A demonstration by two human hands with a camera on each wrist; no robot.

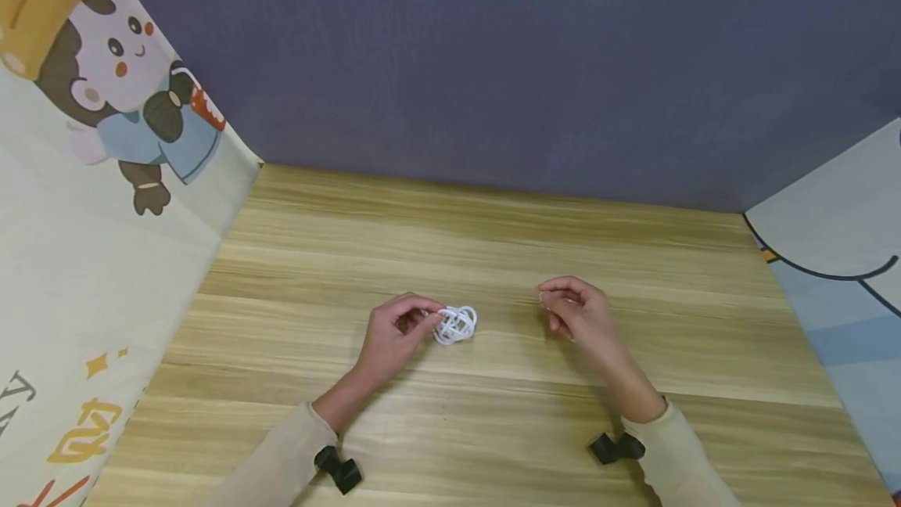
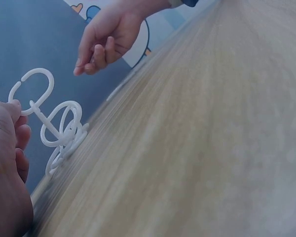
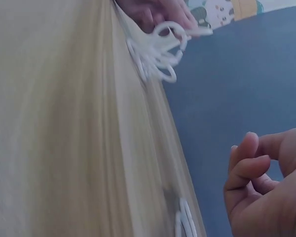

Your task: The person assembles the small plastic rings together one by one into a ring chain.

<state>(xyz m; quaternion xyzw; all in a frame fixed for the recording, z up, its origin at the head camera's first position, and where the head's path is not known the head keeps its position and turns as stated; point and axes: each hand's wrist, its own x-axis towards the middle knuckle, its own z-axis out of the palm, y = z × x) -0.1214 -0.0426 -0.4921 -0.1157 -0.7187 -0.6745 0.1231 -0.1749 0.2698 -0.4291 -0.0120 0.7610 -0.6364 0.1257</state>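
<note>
My left hand [image 1: 394, 332] pinches a white plastic C-shaped link [image 2: 53, 81] between thumb and index finger. Hooked to that link is a cluster of similar white links [image 1: 457, 325], which hangs down to the wooden table. Some way to the right, my right hand [image 1: 573, 311] hovers above the table with its fingers curled, thumb and index fingertips close together. Nothing shows between those fingers in the right wrist view. Below that hand, a few more white links [image 3: 186, 219] lie on the table; in the head view the hand hides them.
The wood-grain table [image 1: 450, 421] meets a dark blue-grey panel [image 1: 479, 61] at the back. A cartoon-printed sheet [image 1: 70, 257] borders the left side, and another printed sheet [image 1: 845, 319] the right. Both wrists wear small black devices [image 1: 338, 469].
</note>
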